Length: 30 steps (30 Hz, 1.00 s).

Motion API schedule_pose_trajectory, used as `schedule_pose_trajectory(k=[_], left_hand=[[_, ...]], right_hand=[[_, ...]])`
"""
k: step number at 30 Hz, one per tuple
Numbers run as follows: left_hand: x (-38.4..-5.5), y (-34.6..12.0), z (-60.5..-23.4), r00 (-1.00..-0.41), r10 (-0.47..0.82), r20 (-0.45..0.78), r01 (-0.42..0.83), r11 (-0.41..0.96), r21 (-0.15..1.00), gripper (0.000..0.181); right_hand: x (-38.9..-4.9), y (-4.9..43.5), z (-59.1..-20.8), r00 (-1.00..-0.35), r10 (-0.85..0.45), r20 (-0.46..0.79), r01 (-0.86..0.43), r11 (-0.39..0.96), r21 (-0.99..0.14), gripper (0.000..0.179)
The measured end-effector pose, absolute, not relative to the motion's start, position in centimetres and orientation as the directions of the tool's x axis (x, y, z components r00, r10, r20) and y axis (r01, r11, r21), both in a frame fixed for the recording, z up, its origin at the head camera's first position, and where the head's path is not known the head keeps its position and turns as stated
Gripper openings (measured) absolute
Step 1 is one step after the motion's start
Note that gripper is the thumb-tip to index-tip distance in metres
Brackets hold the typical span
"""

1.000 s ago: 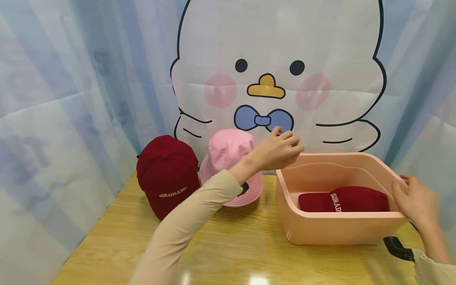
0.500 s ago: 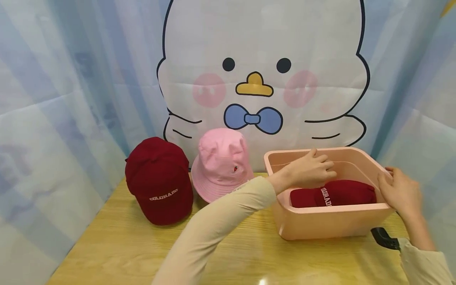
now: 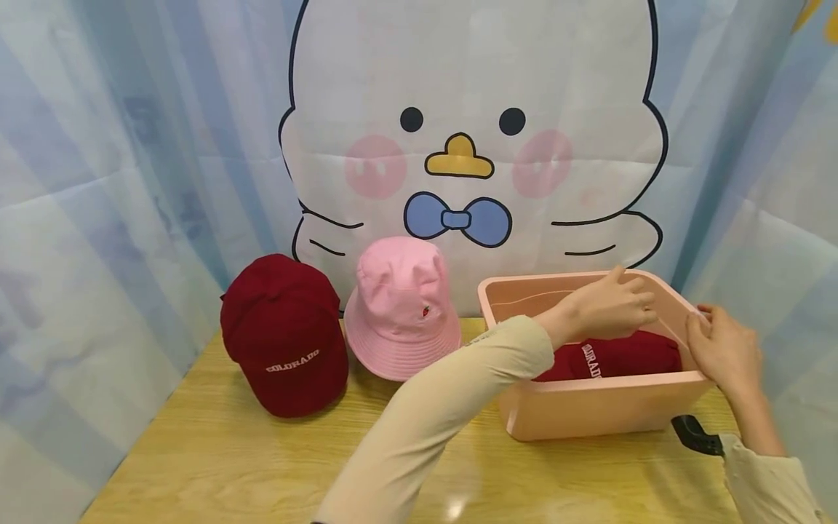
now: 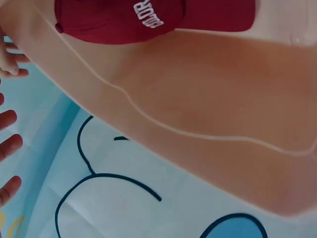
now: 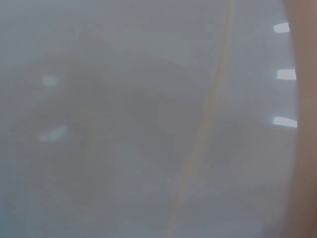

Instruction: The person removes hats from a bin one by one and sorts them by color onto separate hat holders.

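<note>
My left hand [image 3: 609, 306] hovers over a peach plastic bin [image 3: 589, 411], its fingers loosely bent around nothing. A dark red COLORADO baseball cap [image 3: 631, 355] lies on its side in the bin, partly hidden by that hand. In the left wrist view the cap [image 4: 119, 20] shows at the top, and several spread fingertips [image 4: 10, 148] appear at the left edge. With thumb and fingers over the rim, my right hand [image 3: 728, 349] grips the bin's right side. The right wrist view is hazy and shows no held thing.
Another dark red COLORADO cap [image 3: 288, 335] stands at the left of the wooden table [image 3: 262, 466]. Beside it is a pink bucket hat [image 3: 402, 309]. A curtain [image 3: 458, 80] with a cartoon bird hangs right behind the hats and bin.
My left hand has moved right, from beside the bin to above its inside. The right hand stays on the rim. The head view has shifted, sliding the scene slightly left.
</note>
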<state>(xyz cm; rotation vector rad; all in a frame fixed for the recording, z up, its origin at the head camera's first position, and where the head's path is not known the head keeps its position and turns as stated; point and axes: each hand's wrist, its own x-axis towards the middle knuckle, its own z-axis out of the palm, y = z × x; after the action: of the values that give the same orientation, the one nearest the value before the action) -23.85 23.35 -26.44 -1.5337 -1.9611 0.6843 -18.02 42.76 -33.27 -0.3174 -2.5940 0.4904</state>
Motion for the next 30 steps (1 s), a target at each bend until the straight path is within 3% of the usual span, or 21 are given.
schedule_pose_trajectory(k=[6,12,22,30], left_hand=[[-24.5,25.8,-28.2,-0.254,0.965,0.068,0.724,0.237,-0.648,0.036],[-24.4,27.8,-29.9,-0.35,0.933,-0.083,0.731,0.217,-0.647,0.041],[-23.7,29.3,-32.3,-0.406,0.875,-0.263,0.686,0.102,-0.72,0.046],[-23.4,30.2,-33.3,-0.471,0.84,-0.269,0.676,0.149,-0.721,0.042]], right_hand=[[-17.9,42.6,-33.3,-0.856,0.3,0.422,0.124,0.91,-0.395,0.05],[-17.6,42.7,-33.3,-0.86,0.311,0.404,0.139,0.905,-0.401,0.051],[-17.6,42.8,-33.3,-0.877,0.356,0.324,0.195,0.878,-0.437,0.057],[-17.5,42.6,-33.1,-0.872,0.365,0.328,0.202,0.876,-0.437,0.057]])
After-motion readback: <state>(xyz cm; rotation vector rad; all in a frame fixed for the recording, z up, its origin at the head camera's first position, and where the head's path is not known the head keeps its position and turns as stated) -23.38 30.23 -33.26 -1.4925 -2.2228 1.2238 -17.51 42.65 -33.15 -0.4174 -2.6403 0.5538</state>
